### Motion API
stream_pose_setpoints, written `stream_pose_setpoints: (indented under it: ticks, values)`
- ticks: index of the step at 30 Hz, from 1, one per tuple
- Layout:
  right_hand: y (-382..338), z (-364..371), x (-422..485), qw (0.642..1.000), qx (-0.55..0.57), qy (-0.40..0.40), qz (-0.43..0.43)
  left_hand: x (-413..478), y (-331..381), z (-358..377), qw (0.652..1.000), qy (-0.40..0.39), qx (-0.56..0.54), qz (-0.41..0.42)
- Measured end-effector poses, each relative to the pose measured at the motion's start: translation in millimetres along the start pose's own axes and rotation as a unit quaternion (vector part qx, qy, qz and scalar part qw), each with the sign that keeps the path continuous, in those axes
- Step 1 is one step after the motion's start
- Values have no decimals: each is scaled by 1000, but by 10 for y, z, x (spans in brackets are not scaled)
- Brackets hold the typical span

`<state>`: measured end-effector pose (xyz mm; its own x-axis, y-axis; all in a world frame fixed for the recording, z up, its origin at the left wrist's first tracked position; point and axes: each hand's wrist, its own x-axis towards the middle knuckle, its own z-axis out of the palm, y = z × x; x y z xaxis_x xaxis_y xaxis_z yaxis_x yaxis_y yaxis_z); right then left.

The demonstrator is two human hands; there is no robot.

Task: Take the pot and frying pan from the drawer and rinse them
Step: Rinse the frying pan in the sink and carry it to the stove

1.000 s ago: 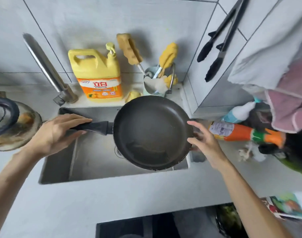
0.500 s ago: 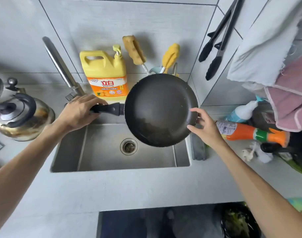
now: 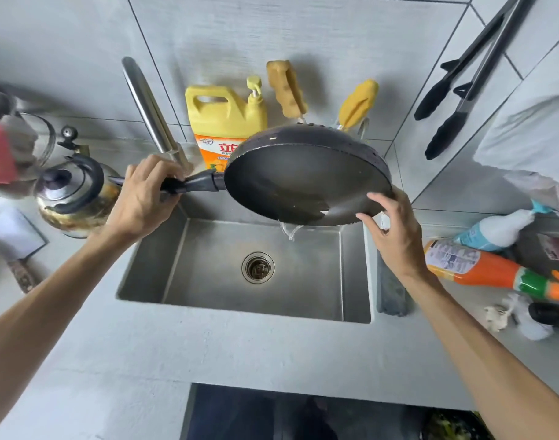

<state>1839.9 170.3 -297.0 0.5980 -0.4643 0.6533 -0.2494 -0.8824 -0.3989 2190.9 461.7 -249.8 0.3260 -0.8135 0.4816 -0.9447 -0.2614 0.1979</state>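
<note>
A black frying pan [image 3: 303,176] hangs tilted above the steel sink [image 3: 208,274], its near rim low, and water spills from that rim into the basin. My left hand [image 3: 144,198] grips the pan's black handle. My right hand [image 3: 395,236] holds the pan's right rim, thumb on the inner edge. No pot is in view.
A steel tap [image 3: 151,112] rises behind the sink, with a yellow detergent jug [image 3: 221,122] and sponge brushes [image 3: 287,88] beside it. A kettle [image 3: 75,192] stands left. Bottles [image 3: 494,268] lie right. Black tongs [image 3: 468,74] hang on the wall.
The pan has risen and tipped its near rim down, so water now pours into the sink. Both hands stayed on it.
</note>
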Motion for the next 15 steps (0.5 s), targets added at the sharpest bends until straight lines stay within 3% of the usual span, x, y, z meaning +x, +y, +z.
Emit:
stream_pose_setpoints:
  ticks: [7,10,13,15]
  values:
    - [-66,-80,67,997,-25,44,-57,-191,28,-97,997,75,21,15]
    - [-133,-166,134,998,-18,34,-57,-159,42,-167,997,72,-4,17]
    - [-233,-308,240,995,89,-41,27,-72,50,-293,999,25,-27,35]
    - [-273,-420,340,960,198,-124,151,-18,25,-373,998,-30,-44,32]
